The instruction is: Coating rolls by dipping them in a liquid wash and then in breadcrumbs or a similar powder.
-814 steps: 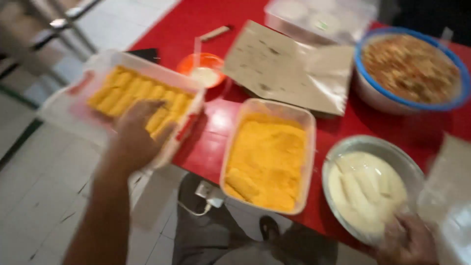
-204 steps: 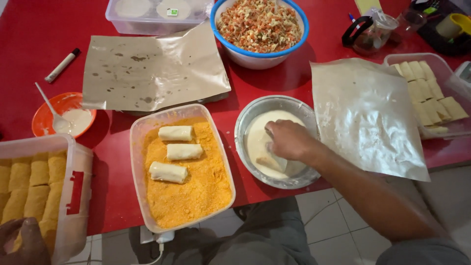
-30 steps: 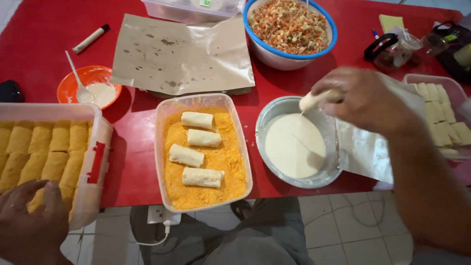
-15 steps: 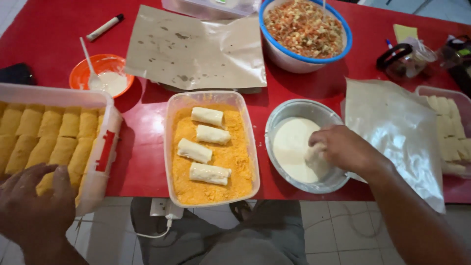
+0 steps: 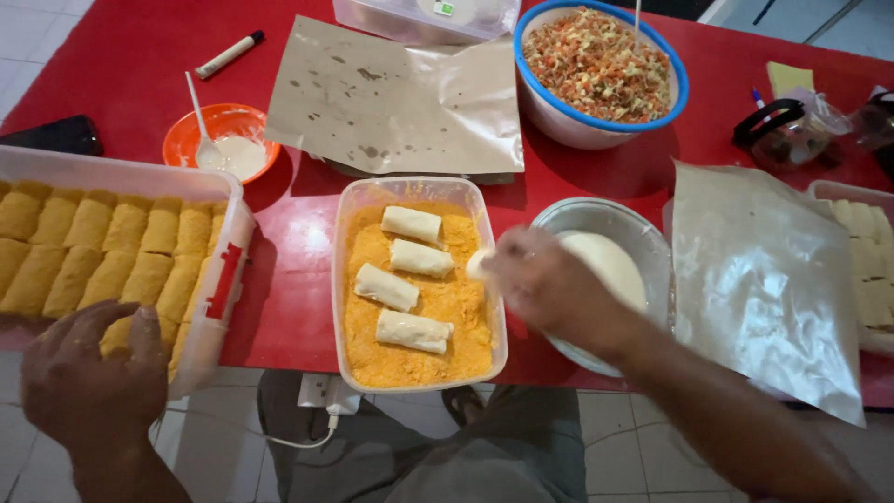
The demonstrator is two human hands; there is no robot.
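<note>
My right hand (image 5: pixel 549 289) holds a pale battered roll (image 5: pixel 479 265) over the right rim of the clear breadcrumb tub (image 5: pixel 346 279). Several white rolls (image 5: pixel 410 271) lie on the orange crumbs inside it. Just right of the hand stands a metal bowl of white batter (image 5: pixel 615 265). My left hand (image 5: pixel 93 373) rests at the near edge of a clear tray (image 5: pixel 219 289) filled with rows of crumbed yellow rolls (image 5: pixel 102 256), fingers curled, nothing visibly held.
On the red table (image 5: pixel 279 233) are a blue-rimmed bowl of chopped filling (image 5: pixel 596 65), an orange bowl with spoon (image 5: pixel 219 144), brown paper (image 5: pixel 400 98), a plastic sheet (image 5: pixel 764 279), a tub of plain rolls (image 5: pixel 861 270), a marker (image 5: pixel 228 54) and a dark phone (image 5: pixel 56 135).
My right hand has lifted a roll out of the batter bowl and carried it left to the crumb tub, which now holds one more roll. My left hand has stayed by the tray.
</note>
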